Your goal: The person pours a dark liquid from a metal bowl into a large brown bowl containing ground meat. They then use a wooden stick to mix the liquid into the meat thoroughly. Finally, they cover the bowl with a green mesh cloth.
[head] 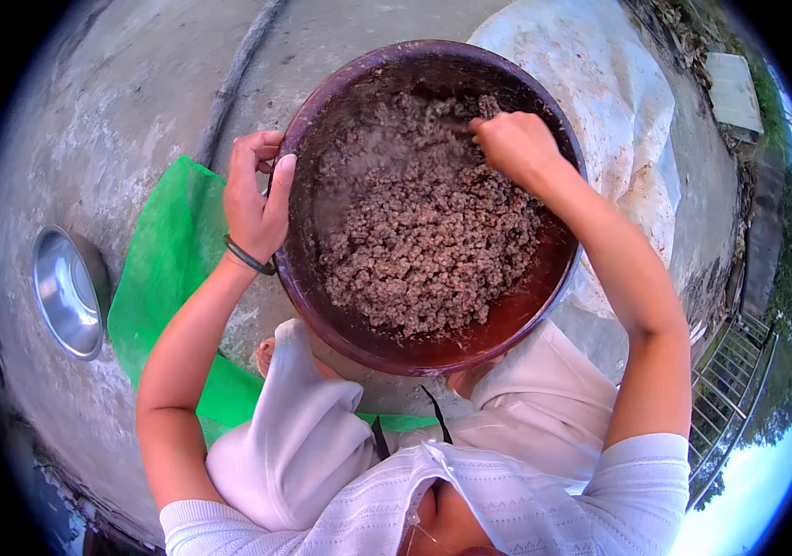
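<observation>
In front of me a large round dark reddish-brown basin holds a clumpy, purplish-brown grain-like mixture. The mixture covers most of the bottom, and bare reddish surface shows at the lower right. My left hand grips the basin's left rim, thumb on top and fingers on the outer side; a dark bangle circles that wrist. Inside the basin at the upper right, my right hand is curled into a fist over the mixture. Blur and the mixture hide whether it holds a tool.
A green mesh cloth lies on the concrete ground at left, by a shiny metal bowl. Whitish plastic sheeting spreads behind the basin at right. A grey hose-like strip runs beyond it. A metal railing stands far right.
</observation>
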`<control>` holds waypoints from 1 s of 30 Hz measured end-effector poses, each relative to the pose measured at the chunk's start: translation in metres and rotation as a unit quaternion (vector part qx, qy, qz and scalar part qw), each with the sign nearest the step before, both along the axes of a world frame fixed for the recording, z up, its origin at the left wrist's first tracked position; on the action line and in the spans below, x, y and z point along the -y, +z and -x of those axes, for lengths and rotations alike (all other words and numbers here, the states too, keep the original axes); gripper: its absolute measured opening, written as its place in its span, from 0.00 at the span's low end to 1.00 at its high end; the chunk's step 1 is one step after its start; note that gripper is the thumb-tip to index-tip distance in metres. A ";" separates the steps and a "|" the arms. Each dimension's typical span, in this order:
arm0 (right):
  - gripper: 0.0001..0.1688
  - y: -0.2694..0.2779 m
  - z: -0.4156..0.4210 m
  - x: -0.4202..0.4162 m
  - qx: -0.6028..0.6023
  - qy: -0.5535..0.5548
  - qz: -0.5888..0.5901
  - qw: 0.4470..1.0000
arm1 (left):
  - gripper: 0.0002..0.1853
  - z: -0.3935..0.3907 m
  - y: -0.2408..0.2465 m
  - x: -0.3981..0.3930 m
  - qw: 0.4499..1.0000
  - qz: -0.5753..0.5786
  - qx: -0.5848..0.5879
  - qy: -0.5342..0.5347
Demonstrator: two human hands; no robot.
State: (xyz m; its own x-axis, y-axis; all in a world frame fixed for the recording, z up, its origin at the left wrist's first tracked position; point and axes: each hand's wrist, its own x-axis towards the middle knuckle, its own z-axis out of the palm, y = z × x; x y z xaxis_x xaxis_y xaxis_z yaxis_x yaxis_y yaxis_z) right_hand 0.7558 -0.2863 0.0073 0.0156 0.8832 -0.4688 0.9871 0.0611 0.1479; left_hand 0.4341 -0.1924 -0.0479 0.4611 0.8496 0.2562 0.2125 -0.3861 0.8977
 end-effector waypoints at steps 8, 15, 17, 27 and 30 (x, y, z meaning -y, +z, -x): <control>0.08 0.032 0.037 0.014 -0.009 0.059 0.012 0.998 | 0.13 0.005 -0.002 0.000 1.000 -0.021 -0.004 0.012; 0.09 0.090 0.070 0.017 -0.045 0.010 -0.014 0.999 | 0.13 0.005 0.002 0.000 1.000 -0.017 0.000 0.011; 0.08 0.063 0.079 0.004 -0.051 0.023 0.010 0.998 | 0.12 0.004 -0.002 0.000 1.000 -0.018 0.008 0.010; 0.12 -0.006 0.072 -0.020 -0.299 -0.036 0.128 0.945 | 0.12 0.005 0.001 -0.002 1.000 -0.020 -0.005 0.009; 0.13 -0.023 0.063 -0.016 -0.384 -0.049 0.159 0.908 | 0.12 0.003 0.002 -0.002 1.000 -0.019 -0.002 0.005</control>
